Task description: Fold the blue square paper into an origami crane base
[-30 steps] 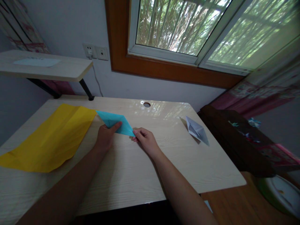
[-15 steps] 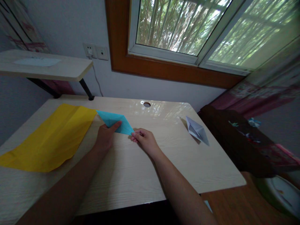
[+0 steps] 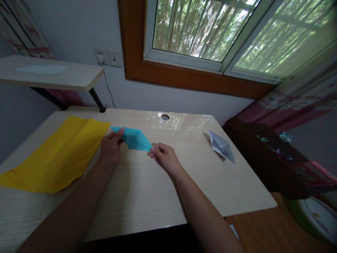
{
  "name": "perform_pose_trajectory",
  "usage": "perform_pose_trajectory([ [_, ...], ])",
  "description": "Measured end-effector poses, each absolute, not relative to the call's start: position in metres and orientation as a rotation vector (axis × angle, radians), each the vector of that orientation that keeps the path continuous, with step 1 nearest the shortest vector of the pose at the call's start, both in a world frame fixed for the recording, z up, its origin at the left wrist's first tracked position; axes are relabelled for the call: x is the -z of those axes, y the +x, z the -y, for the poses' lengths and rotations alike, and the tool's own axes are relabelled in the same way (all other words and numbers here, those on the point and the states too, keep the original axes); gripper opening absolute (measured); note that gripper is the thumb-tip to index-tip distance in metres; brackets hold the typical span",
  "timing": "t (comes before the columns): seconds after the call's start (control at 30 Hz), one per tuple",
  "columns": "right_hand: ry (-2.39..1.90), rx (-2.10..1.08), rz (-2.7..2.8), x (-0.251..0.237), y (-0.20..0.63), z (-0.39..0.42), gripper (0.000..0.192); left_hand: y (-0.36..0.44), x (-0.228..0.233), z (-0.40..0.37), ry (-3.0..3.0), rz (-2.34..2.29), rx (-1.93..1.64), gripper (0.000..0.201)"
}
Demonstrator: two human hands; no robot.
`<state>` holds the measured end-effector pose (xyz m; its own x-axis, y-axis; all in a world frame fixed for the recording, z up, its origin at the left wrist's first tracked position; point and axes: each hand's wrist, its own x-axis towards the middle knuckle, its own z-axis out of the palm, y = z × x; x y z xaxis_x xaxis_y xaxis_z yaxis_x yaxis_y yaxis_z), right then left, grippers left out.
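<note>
Right of the large yellow paper sheet (image 3: 60,158), the right hand (image 3: 165,156) has its grip pinched on the near tip of a folded turquoise paper shape (image 3: 135,138), whose long axis slants toward that sheet, where the left hand (image 3: 110,146) clasps the far end.

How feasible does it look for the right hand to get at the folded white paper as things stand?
Probably yes: nothing visible blocks the right hand across the desk to the folded white paper, though its grip on the blue paper might need releasing first.
</note>
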<state>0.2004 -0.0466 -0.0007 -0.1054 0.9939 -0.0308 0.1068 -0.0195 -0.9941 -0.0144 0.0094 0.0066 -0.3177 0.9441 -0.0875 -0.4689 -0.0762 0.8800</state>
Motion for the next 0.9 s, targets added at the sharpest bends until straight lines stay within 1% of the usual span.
perform_pose_trajectory([
  [0.1,-1.255,-1.261,1.383,-0.002,0.203,0.047,0.029,-0.021,-0.006,-0.014,0.628,-1.045,-1.688,0.028],
  [0.23,-1.276,-1.27,1.391,-0.004,0.204,0.047,0.03,-0.027,-0.004,-0.018,0.606,-1.04,-1.742,0.026],
  [0.6,-1.251,-1.27,1.367,0.0,0.206,0.046,0.026,-0.031,-0.006,-0.02,0.476,-0.966,-1.729,0.016],
  [0.67,-1.239,-1.277,1.329,0.002,0.206,0.045,0.026,-0.032,-0.007,-0.021,0.448,-0.945,-1.706,0.019],
  [0.77,-1.225,-1.283,1.255,0.004,0.206,0.044,0.026,-0.031,-0.01,-0.019,0.443,-0.876,-1.63,0.03],
  [0.9,-1.194,-1.298,1.16,0.003,0.205,0.043,0.029,-0.02,-0.013,-0.01,0.597,-0.788,-1.489,0.042],
])
